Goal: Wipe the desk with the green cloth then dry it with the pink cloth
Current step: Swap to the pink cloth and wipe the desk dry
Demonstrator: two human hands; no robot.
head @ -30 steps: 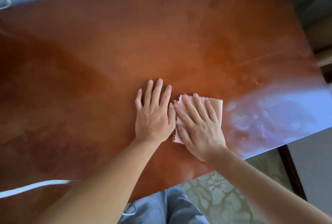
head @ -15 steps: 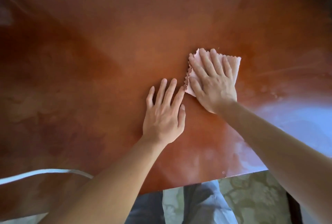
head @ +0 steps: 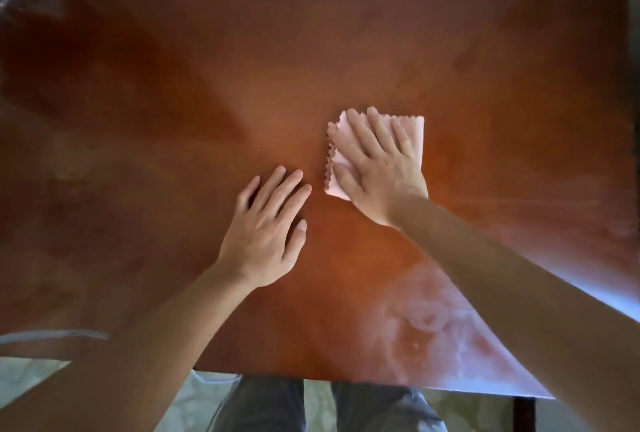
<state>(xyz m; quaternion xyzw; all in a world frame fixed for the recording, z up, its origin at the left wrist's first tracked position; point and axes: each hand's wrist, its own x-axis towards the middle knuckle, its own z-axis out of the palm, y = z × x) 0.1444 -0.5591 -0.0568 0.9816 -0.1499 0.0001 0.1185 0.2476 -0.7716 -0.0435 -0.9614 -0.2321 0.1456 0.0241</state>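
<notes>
Pressing the pink cloth [head: 412, 130] flat (fingers straight), right hand [head: 377, 171]; left hand [head: 266, 234] released on desk [head: 173, 119].

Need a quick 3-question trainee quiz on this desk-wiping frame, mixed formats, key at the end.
1. True or false: the left hand presses the pink cloth.
2. Which hand lies flat on the cloth? A) left B) right C) both
3. Fill in: streaky sheen shows on the desk near its ___ edge, by the right forearm.

Key: 1 false, it rests on bare desk beside the cloth. 2 B, the right hand. 3 near.
</notes>
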